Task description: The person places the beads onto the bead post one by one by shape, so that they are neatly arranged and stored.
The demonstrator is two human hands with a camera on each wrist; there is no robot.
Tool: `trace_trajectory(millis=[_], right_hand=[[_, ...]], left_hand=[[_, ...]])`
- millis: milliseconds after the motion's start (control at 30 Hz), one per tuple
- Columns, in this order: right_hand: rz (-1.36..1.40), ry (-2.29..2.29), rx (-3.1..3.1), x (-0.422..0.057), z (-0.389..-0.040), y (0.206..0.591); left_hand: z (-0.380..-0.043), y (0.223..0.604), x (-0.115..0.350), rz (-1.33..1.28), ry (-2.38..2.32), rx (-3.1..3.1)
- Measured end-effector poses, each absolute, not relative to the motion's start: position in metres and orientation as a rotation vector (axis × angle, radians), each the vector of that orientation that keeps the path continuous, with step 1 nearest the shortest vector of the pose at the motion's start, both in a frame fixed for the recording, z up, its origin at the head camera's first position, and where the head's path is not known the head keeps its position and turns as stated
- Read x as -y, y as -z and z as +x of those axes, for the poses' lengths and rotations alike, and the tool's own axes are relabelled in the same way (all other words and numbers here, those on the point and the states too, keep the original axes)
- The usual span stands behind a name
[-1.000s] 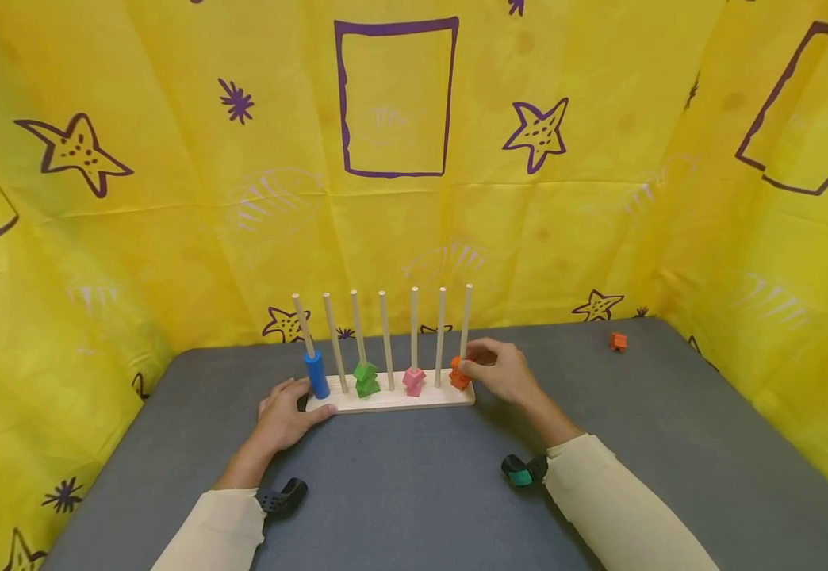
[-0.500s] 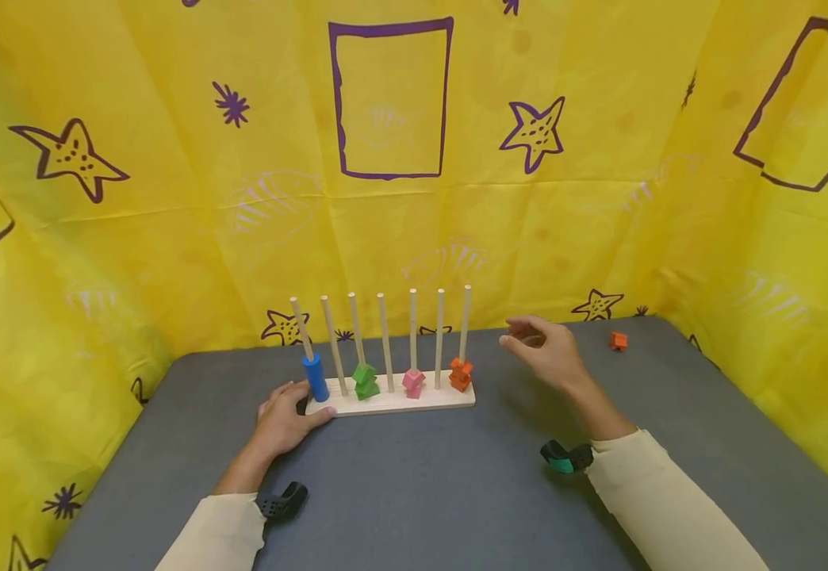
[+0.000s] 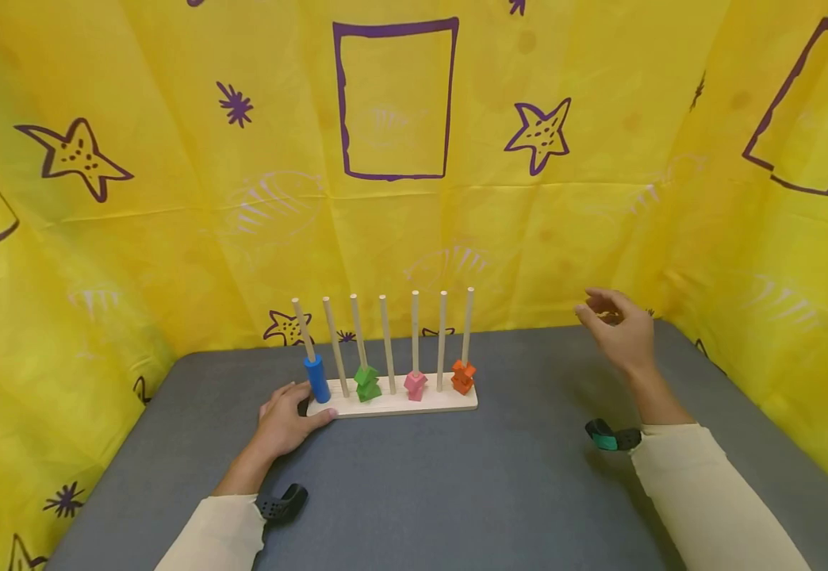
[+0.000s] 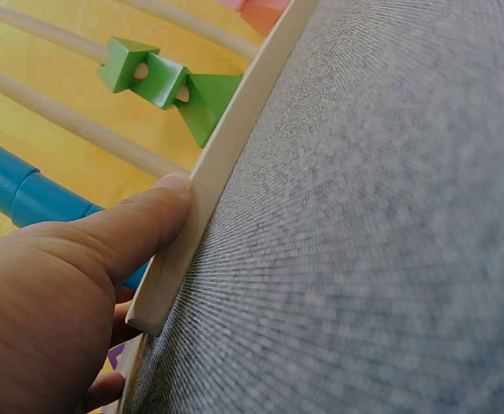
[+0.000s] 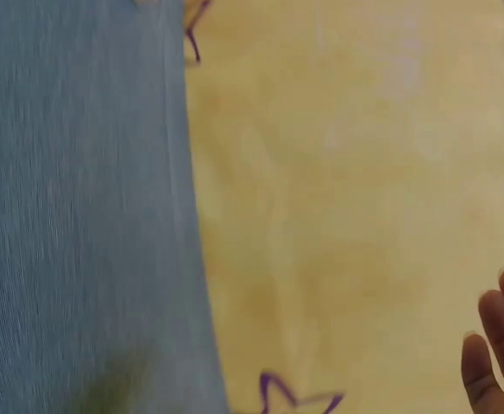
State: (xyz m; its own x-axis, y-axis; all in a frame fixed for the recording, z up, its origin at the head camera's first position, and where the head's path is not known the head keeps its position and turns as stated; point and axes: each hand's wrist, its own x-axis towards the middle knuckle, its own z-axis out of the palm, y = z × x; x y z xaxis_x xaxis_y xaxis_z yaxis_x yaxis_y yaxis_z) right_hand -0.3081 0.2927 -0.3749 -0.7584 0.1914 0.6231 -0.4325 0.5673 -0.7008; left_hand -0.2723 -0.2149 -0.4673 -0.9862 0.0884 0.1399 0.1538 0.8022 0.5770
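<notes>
A wooden peg board (image 3: 407, 403) with several upright rods stands on the grey table. My left hand (image 3: 287, 418) grips its left end, with the thumb along the front edge in the left wrist view. Blue cylinders (image 4: 15, 183) sit on the leftmost rod, beside that hand. Green blocks (image 3: 367, 384), pink blocks (image 3: 415, 385) and orange blocks (image 3: 463, 377) are threaded on other rods, the orange ones at the right end. My right hand (image 3: 624, 329) hangs in the air at the far right, fingers loosely bent and holding nothing. The loose orange block is hidden from the head view.
A yellow cloth (image 3: 400, 230) with purple drawings rises behind and at both sides of the grey table (image 3: 414, 492). Several rods on the board carry no blocks.
My right hand has let go of the orange blocks on the right rod and moved right, over where the loose orange block lay. The left hand stays on the board.
</notes>
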Motion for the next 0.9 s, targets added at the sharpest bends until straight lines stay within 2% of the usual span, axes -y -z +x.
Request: trace_trajectory(millis=[133,467,900], right_hand=[[0.059,-1.238,2.148,-0.314,-0.312,0.382],[-0.079,-1.287,2.368,-0.358,-0.318,0.41],[-0.152,-1.167,2.743,-0.381,-0.332,0.439]], left_hand=[[-0.272,0.467,0.215,-0.192,0.94,2.88],[-0.272,0.467,0.214,-0.205,0.949,2.873],[-0.272,0.467,0.214,-0.217,0.967,2.864]])
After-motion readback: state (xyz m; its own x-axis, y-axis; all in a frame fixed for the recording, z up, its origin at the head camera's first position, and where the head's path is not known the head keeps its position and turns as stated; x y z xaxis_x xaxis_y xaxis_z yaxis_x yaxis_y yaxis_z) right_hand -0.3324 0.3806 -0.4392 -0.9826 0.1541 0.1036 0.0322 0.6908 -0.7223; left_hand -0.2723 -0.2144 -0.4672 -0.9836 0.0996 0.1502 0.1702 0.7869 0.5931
